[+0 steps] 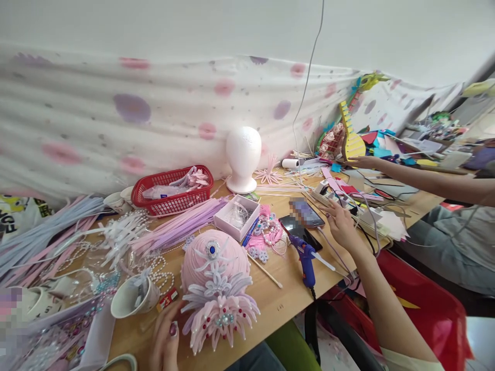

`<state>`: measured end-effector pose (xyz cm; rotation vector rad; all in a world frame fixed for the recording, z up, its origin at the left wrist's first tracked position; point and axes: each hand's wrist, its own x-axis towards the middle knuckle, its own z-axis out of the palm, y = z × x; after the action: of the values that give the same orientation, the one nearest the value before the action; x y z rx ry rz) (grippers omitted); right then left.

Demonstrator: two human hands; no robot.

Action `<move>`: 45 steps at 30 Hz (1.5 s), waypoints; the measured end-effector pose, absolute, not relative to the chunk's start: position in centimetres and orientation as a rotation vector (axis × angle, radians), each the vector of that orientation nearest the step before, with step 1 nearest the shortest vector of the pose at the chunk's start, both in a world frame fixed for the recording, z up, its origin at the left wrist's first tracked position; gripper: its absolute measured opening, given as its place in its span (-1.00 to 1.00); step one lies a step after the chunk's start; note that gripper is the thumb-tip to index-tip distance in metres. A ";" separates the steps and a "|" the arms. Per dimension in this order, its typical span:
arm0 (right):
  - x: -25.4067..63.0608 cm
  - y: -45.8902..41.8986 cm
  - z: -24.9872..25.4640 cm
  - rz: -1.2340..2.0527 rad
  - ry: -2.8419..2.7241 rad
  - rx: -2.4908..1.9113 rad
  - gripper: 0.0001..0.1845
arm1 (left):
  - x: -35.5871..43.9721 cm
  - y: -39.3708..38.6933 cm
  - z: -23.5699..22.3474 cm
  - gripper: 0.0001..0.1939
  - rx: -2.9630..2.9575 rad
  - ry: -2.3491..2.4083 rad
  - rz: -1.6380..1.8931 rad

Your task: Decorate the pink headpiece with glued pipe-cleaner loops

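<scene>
At the near edge of the table is a rounded pink headpiece [216,257], with lilac and pink petals, beads and a blue gem on its front. My left hand [167,332] is at its left side, thumb in front and fingers partly hidden, apparently gripping it. Further right, my right hand [341,225] reaches out with fingers extended beside a white power strip [328,196], holding nothing that I can see. Just left of that hand lies a phone [307,212], overlapping a second dark phone [299,232]. A blue glue gun [307,259] rests in front of them.
A white foam head [243,159] stands at the back beside a red basket [172,190]. A white box [236,216], paper cup [135,294], pink pipe cleaners [174,226] and beads crowd the left. Another person's hand [363,163] is near a yellow lute-shaped piece [352,141].
</scene>
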<state>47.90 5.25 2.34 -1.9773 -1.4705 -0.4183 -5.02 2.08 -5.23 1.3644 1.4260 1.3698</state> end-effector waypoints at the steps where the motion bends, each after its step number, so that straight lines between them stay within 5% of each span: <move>1: 47.9 5.4 2.0 -0.402 -1.497 -1.983 -0.54 | -5.3 2.4 -6.1 -0.38 1.359 1.422 1.370; 7: 48.6 6.2 0.6 -0.343 -1.586 -2.037 -0.64 | -6.3 3.7 -9.5 -0.22 1.456 1.466 1.353; 26: 49.9 7.2 -0.4 -0.270 -1.638 -2.162 -0.60 | -4.1 1.7 -5.6 -0.46 1.631 1.447 1.353; 45: 50.0 7.3 -1.1 -0.296 -1.645 -2.136 -0.61 | -3.3 1.8 -6.8 -0.32 1.512 1.489 1.412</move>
<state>50.01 7.25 -1.08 -2.1364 -1.6453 -0.2956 -3.32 1.81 -6.79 1.5119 1.4892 1.4121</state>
